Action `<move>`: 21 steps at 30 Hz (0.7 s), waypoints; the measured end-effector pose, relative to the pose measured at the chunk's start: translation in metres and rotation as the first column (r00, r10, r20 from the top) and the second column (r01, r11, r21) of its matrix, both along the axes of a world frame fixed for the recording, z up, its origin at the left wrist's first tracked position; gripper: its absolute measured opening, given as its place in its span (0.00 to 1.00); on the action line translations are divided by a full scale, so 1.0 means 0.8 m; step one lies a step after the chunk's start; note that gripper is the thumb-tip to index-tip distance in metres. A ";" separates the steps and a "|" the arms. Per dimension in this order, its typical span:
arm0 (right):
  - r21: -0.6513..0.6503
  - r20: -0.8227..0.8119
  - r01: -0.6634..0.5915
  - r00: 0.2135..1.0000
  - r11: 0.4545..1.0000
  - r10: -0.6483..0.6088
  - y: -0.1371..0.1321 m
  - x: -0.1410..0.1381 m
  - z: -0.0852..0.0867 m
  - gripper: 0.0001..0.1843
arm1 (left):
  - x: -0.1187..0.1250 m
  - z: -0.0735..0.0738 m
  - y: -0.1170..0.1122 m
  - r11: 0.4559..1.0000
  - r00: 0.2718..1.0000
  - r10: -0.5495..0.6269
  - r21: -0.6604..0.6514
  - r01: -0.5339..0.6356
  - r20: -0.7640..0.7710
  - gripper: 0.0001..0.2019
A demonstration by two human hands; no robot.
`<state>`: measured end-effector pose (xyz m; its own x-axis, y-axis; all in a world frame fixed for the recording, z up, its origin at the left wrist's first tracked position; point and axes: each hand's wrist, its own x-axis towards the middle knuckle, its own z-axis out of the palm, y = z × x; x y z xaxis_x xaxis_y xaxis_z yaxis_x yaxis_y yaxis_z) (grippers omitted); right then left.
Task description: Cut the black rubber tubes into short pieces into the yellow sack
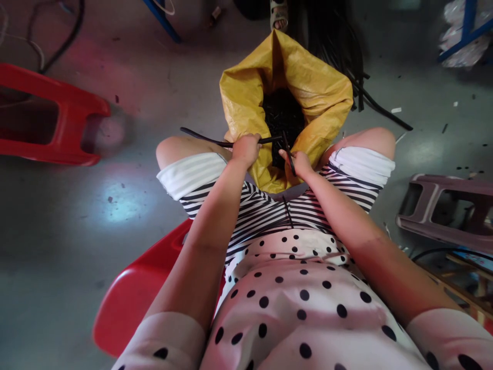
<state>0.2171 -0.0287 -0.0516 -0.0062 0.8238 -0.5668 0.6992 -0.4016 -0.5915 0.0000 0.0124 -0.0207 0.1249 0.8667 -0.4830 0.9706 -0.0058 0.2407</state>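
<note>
My left hand [246,149] is closed around a long black rubber-like strip [204,134], which sticks out to the left and to the right of the fist. In my right hand [299,163] is a pair of dark scissors [288,151], gripped with closed fingers, its blades at the right end of the strip. Both hands are over the near side of an open yellow woven bag [246,97], which stands between my knees. Many short black pieces [283,115] lie inside it. Part of the scissors' handles is hidden by my fingers.
Behind the bag on the right lies a bundle of long black strips [339,41] on the floor. A person's sandalled foot [279,15] is just beyond the bag. A red stool [73,118] stands at left, a greyish stool [447,205] at right. Small scraps litter the floor.
</note>
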 end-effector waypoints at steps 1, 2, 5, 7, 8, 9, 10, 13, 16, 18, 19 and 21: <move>0.000 -0.017 0.019 1.000 1.000 -0.019 0.000 0.000 0.001 0.37 | 0.000 -0.001 0.000 1.000 1.000 0.007 0.009 -0.007 -0.005 0.21; -0.008 -0.041 0.030 0.999 1.000 -0.031 0.000 0.001 0.001 0.37 | 0.000 -0.001 0.001 1.000 1.000 0.019 0.023 -0.019 -0.008 0.21; -0.046 -0.110 -0.006 0.994 0.999 0.001 -0.002 0.002 0.003 0.39 | 0.000 -0.001 0.001 0.997 0.999 0.051 0.060 -0.050 -0.013 0.22; -0.072 -0.110 -0.068 0.992 0.995 0.060 -0.004 0.001 0.003 0.41 | 0.001 0.001 0.001 0.997 0.999 0.046 0.069 -0.046 -0.010 0.22; -0.083 -0.098 -0.096 0.991 0.992 0.087 -0.004 0.001 0.003 0.42 | 0.002 0.002 0.000 0.997 0.999 0.037 0.067 -0.036 -0.004 0.22; -0.093 -0.086 -0.117 0.990 0.989 0.109 -0.005 0.000 0.003 0.43 | 0.003 0.003 0.000 0.998 1.000 0.025 0.066 -0.025 0.003 0.22; -0.100 -0.078 -0.130 0.989 0.986 0.122 -0.005 -0.001 0.003 0.44 | 0.005 0.004 -0.001 0.998 1.000 0.014 0.065 -0.014 0.010 0.23; -0.096 -0.069 -0.126 0.990 0.987 0.120 -0.005 -0.003 0.003 0.46 | 0.008 0.007 -0.004 0.998 1.000 -0.019 0.061 0.018 0.014 0.24; -0.095 -0.067 -0.104 0.993 0.990 0.098 -0.003 -0.003 0.002 0.47 | 0.011 0.008 -0.005 0.998 0.999 -0.036 0.047 0.036 -0.001 0.24; -0.097 -0.063 -0.093 0.994 0.991 0.087 -0.002 -0.003 0.002 0.46 | 0.011 0.008 -0.006 0.998 0.999 -0.048 0.039 0.048 -0.001 0.23; -0.099 -0.060 -0.090 0.995 0.991 0.084 -0.001 -0.003 0.002 0.46 | 0.012 0.007 -0.006 0.998 0.999 -0.054 0.035 0.054 0.001 0.23; -0.103 -0.057 -0.087 0.995 0.991 0.081 -0.001 -0.002 0.002 0.45 | 0.012 0.006 -0.006 0.998 0.998 -0.066 0.026 0.066 0.008 0.22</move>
<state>0.2153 -0.0295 -0.0501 -0.1048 0.7547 -0.6476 0.7022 -0.4050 -0.5856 0.0094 0.0073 -0.0162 0.1862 0.8685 -0.4594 0.9657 -0.0757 0.2483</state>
